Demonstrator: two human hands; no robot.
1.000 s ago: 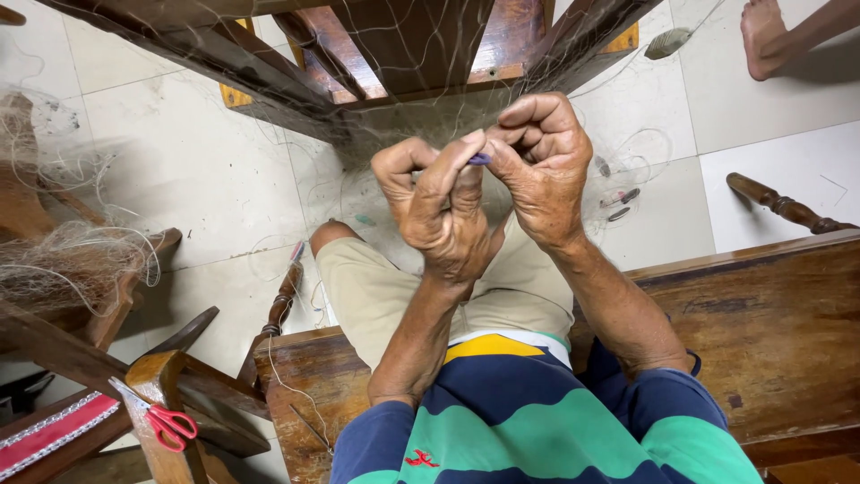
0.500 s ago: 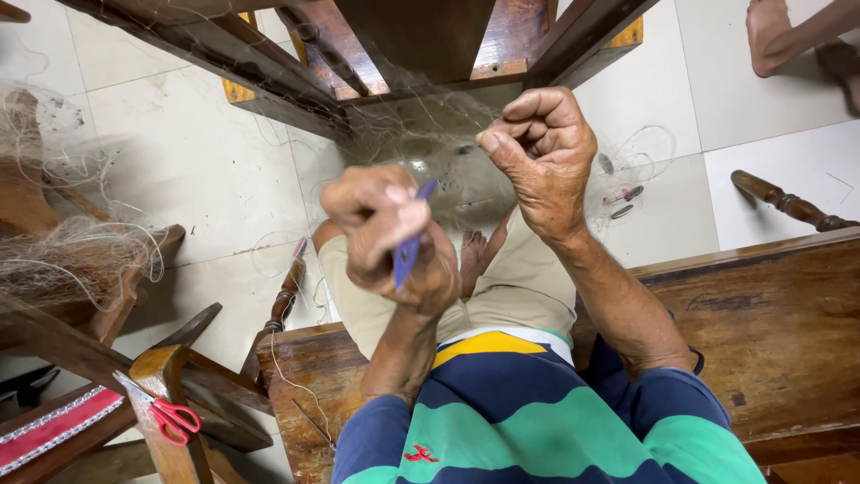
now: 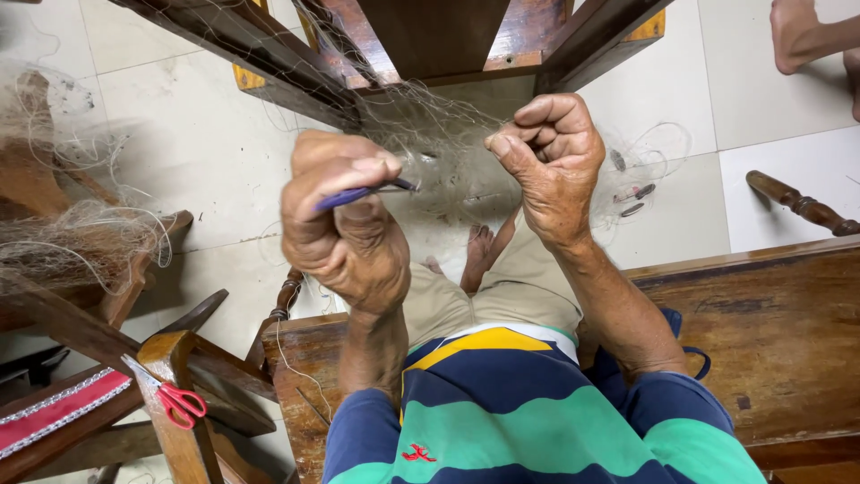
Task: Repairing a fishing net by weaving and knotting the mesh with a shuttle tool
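I wear a short-sleeved shirt (image 3: 537, 421) in broad horizontal stripes: navy, green, a narrow white band and a yellow patch at its 12 o'clock edge. A small red emblem sits on the green stripe toward 7 o'clock. My khaki shorts (image 3: 502, 287) cover both thighs. My forearms are bare, my left hand (image 3: 345, 229) and right hand (image 3: 555, 161) wrinkled and veined, and my feet (image 3: 479, 255) are bare.

Pale floor tiles (image 3: 206, 170) spread beneath me; I sit on a dark wooden bench (image 3: 770, 332), red-handled scissors (image 3: 179, 401) at eight o'clock.
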